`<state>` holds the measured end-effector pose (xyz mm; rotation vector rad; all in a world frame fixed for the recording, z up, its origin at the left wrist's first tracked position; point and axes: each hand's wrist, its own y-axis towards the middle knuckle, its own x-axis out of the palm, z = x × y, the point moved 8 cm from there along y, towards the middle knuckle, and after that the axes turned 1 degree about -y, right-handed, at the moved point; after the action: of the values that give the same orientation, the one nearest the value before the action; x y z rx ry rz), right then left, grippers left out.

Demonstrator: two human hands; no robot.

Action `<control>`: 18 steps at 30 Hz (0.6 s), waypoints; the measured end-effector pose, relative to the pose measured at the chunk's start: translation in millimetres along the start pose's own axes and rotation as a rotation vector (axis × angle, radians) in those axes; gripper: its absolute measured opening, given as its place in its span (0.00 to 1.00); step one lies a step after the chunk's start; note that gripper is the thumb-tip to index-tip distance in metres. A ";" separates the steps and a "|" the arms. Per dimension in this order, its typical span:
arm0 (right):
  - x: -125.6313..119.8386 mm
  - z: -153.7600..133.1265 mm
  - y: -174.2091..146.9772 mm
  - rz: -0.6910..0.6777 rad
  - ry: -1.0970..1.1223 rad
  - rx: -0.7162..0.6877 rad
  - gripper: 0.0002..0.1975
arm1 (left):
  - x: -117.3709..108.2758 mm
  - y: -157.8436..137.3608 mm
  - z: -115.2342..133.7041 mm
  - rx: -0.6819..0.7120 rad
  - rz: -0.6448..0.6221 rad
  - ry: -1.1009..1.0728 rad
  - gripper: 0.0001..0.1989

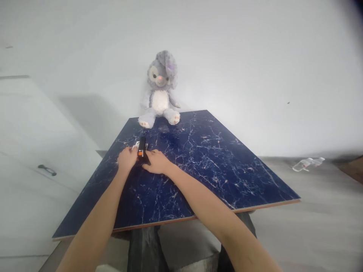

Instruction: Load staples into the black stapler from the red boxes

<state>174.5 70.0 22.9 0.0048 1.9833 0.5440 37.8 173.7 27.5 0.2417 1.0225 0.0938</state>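
Observation:
Both my hands are over the left part of the blue marbled table point(204, 162). Between them is a small black stapler-like object point(142, 145) with an orange patch at its near end. My right hand point(155, 161) has its fingers closed at the near right side of this object. My left hand point(127, 158) is closed on its left, thumb against a small white piece point(137, 144) that looks like paper or card. The black object partly covers that piece, and the fingertips of both hands are partly hidden.
A grey plush toy point(160, 90) sits at the table's far edge against the white wall point(241, 68). Left of the table is a white door with a dark handle point(47, 170). Clear plastic bottles point(307, 163) lie on the floor at the right, near a brown box point(353, 170).

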 end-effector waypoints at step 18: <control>19.1 -13.2 2.3 -0.058 0.035 -0.047 0.18 | -24.5 4.3 -14.0 0.029 0.182 -0.274 0.17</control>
<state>153.7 71.7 12.3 -0.0910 1.9979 0.5561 13.2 175.4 42.0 0.3635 0.7284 0.2054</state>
